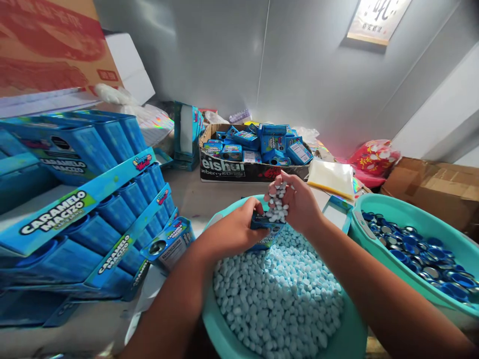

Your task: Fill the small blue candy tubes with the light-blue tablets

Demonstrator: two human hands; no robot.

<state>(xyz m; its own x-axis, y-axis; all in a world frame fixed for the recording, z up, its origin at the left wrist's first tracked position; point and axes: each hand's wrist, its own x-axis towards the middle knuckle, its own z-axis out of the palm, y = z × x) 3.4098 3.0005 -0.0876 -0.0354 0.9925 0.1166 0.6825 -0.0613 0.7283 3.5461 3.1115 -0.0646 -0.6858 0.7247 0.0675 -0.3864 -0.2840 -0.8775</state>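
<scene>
My left hand (pixel 245 227) is wrapped round a blue candy tin (pixel 266 239) lettered "MACIZO", held over a turquoise basin (pixel 213 319). White-blue candies (pixel 277 299) fill much of that basin. My right hand (pixel 299 202) is cupped just right of the tin's top, with a handful of small candies (pixel 279 202) in its palm. Some of these candies lie at the tin's upper end; its opening is hidden by them and my fingers. Another blue tin (pixel 170 244) with a round dark hole on top stands left of my left forearm.
Stacked display trays (pixel 90 199) of blue tins rise at the left. A cut-down carton (pixel 224 172) of blue tins stands behind the basin. At right, a second turquoise basin (pixel 361 214) holds blue and silver round caps (pixel 419 249), before a brown cardboard box (pixel 430 187).
</scene>
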